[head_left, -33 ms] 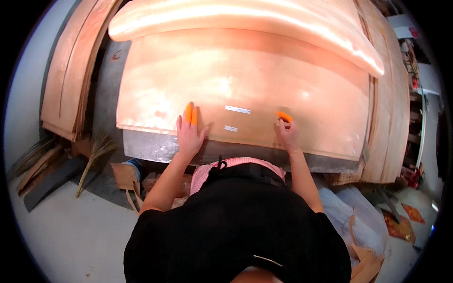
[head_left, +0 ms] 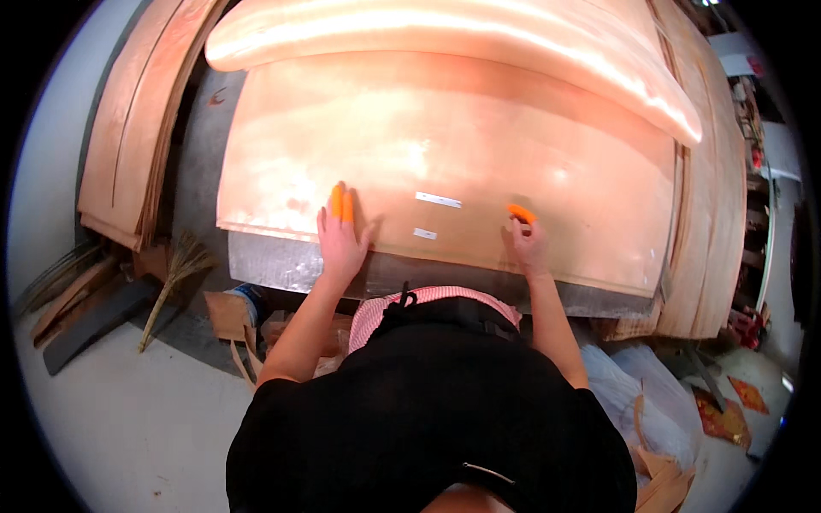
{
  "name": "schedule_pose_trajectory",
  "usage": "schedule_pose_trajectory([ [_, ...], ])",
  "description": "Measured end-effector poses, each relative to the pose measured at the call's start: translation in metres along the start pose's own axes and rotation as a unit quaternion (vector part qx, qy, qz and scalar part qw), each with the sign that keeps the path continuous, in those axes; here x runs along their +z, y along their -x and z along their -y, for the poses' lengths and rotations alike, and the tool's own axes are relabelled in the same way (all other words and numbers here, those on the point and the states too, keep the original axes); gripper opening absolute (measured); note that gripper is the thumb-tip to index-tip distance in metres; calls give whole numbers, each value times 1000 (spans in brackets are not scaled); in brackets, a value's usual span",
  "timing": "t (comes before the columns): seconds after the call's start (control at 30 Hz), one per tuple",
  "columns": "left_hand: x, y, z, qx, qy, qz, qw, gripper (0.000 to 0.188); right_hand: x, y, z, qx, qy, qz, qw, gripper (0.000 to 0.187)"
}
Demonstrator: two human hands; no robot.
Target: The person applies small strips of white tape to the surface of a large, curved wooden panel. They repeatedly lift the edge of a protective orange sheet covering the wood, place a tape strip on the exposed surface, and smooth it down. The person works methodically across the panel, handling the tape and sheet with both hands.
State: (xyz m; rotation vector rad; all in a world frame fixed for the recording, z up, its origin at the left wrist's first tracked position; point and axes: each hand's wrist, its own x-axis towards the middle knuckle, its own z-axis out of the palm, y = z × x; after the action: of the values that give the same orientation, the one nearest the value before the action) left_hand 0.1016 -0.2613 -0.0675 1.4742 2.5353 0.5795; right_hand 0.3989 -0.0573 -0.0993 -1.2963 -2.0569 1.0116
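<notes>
A broad sheet of thin wood veneer (head_left: 445, 128) lies in front of me on a grey-topped surface. My left hand (head_left: 343, 244) rests flat near its front edge, fingers stretched out, with orange covers on two of them. My right hand (head_left: 528, 242) is over the sheet further right, its fingers bent together in a pinch; an orange cover shows on one finger. Anything between those fingertips is too small to make out. Between my hands, two white strips lie on the veneer: a longer strip (head_left: 438, 200) and, nearer me, a shorter strip (head_left: 424, 233).
A large rolled or folded veneer bundle (head_left: 462, 32) lies across the far side. Veneer stacks stand at left (head_left: 137, 120) and right (head_left: 708, 197). A straw broom (head_left: 171, 282) leans at lower left. Clear plastic sheeting (head_left: 650, 393) lies on the floor at lower right.
The whole view has shifted slightly. My left hand stays flat on the veneer; my right fingertips have drawn a little closer together.
</notes>
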Motion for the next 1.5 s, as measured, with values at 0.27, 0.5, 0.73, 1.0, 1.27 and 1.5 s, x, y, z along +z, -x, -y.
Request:
schedule_pose_trajectory([
  [0.27, -36, -6, 59, -139, 192, 79, 968, 76, -7, -6, 19, 24, -37, 10, 999, 20],
  [0.5, -18, 3, 85, -133, -99, -43, 985, 81, -10, -4, -4, -29, 103, -48, 993, 34],
  [0.73, -34, -45, 64, -78, -69, -97, 990, 74, -17, -7, -18, -50, 263, -97, 959, 53],
  [1.0, -39, -248, 24, 61, -140, -153, 976, 75, -6, -9, -34, -17, 338, -110, 935, 53],
  [1.27, -30, -352, -1, 53, -270, -43, 961, 77, -24, -5, -20, 69, 329, -90, 938, 46],
  [1.5, 9, -261, 23, 81, -311, -94, 942, 72, -24, -1, -23, 57, 298, -108, 947, 60],
])
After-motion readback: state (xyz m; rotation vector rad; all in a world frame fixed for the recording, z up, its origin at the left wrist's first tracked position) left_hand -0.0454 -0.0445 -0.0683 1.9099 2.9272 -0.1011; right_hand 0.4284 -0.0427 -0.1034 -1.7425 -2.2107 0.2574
